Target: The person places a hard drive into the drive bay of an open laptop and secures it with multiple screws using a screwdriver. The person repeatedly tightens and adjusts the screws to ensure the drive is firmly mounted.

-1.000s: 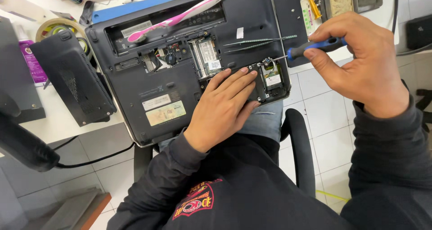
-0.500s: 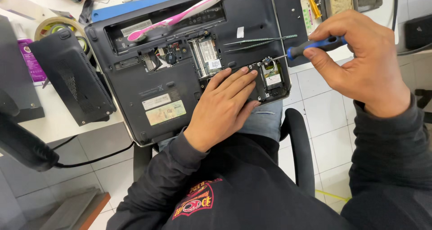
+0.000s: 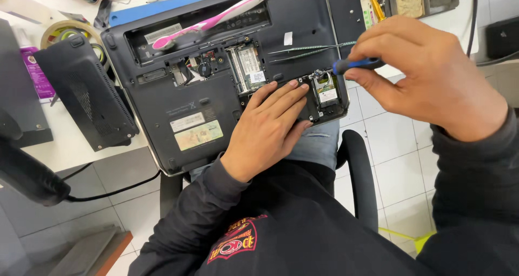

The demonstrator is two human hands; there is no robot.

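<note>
**Screwdriver at the open laptop base**

Resting upside down on the lap and desk edge: a dark laptop point(image 3: 216, 100), bottom panels off, boards exposed. Pressed flat on its lower corner, palm down, fingers together and gripping nothing: the left hand point(image 3: 267, 127). Pinched tight around a blue-handled screwdriver point(image 3: 354, 65): the right hand point(image 3: 427, 76), tip aimed at the small card bay point(image 3: 326, 91) just beside the left fingertips. Lying across the upper casing: a pink-and-white toothbrush point(image 3: 216, 19) and thin tweezers point(image 3: 308, 50). Left of the laptop, on the desk: a removed black cover point(image 3: 86, 92).
</note>
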